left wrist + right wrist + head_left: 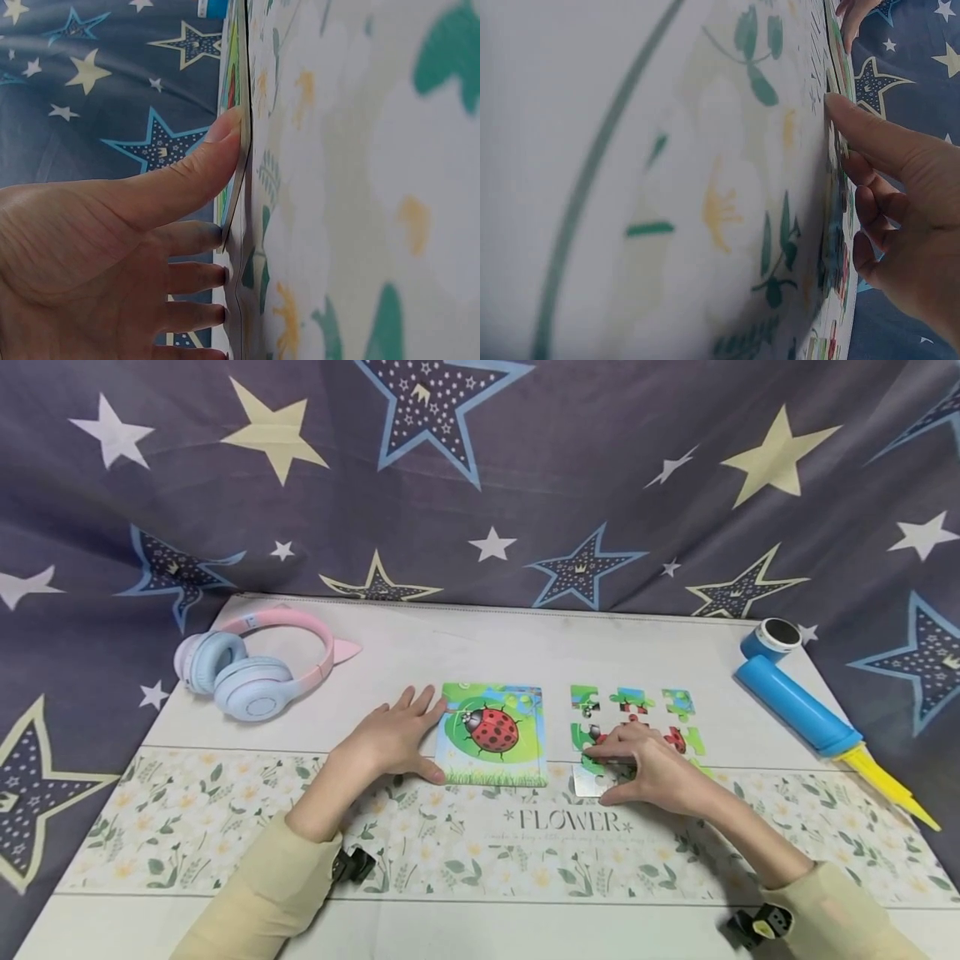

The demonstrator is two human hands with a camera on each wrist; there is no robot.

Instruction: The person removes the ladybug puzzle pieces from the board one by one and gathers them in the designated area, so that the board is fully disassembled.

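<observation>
A square ladybug picture board (517, 768) lies flat on the table. My left hand (393, 735) rests at its left side, fingers spread. In the left wrist view the thumb (217, 146) presses the board's edge, and the other fingertips reach down to the tabletop. To the right, loose jigsaw pieces (678, 700) with parts of a ladybug picture are laid out in rows. My right hand (656, 768) bends over them, partly hiding several. Its thumb and forefinger pinch the lower-left puzzle piece (587, 783) at the sides.
Pink and blue cat-ear headphones (258, 689) lie at the back left. On the right are a blue pump (798, 703) with a yellow nozzle and a blue cylinder (772, 639) with a dark top. A star-patterned cloth (480, 510) hangs behind the flower-printed table cover (247, 827).
</observation>
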